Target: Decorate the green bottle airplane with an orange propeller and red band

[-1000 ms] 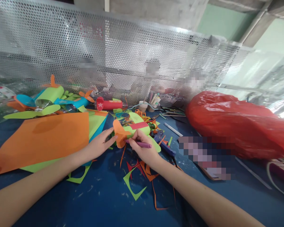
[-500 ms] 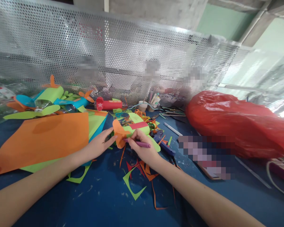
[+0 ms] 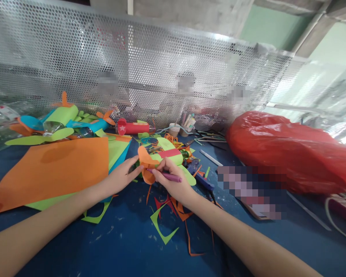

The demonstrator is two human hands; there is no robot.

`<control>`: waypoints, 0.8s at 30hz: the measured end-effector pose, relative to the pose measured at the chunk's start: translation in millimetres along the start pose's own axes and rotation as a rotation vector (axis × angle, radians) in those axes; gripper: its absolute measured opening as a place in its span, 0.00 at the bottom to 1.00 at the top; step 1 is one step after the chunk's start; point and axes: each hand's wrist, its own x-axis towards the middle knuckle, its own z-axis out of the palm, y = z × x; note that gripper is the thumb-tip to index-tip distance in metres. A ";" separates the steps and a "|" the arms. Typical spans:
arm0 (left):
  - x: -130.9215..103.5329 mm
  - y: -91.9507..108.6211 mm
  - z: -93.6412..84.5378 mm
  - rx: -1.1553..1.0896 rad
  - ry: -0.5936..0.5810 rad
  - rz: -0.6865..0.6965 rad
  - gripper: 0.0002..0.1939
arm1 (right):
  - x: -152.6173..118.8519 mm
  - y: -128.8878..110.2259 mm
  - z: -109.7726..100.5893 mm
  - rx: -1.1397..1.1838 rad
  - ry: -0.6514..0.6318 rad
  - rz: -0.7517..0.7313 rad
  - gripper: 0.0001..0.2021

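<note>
A bottle model wrapped in light green paper with a red band lies at the centre, with green wings and an orange paper tail at its left end. My left hand pinches the left edge of the orange tail. In my right hand is a purple pen, its tip against the lower part of the orange paper. Small paper scraps lie under and around the model.
Orange, green and blue sheets lie at left. Other bottle models stand behind them. A blue glue gun, a phone and a red plastic bag are at right. Cups of pens stand by the perforated screen.
The pen and my right fingers have shifted slightly left over the orange tail, whose lower part has tilted a little. My left hand has stayed almost still.
</note>
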 end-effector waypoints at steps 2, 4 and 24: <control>-0.2 1.3 -0.6 -0.004 -0.004 0.006 0.30 | 0.5 1.4 -0.2 -0.003 -0.003 -0.003 0.11; -0.6 3.0 -1.1 0.003 0.000 0.013 0.30 | 0.6 1.9 -0.5 -0.003 -0.003 -0.004 0.11; -1.8 2.5 -0.2 0.002 0.019 0.001 0.30 | 1.8 -1.1 -3.1 0.009 0.044 0.003 0.12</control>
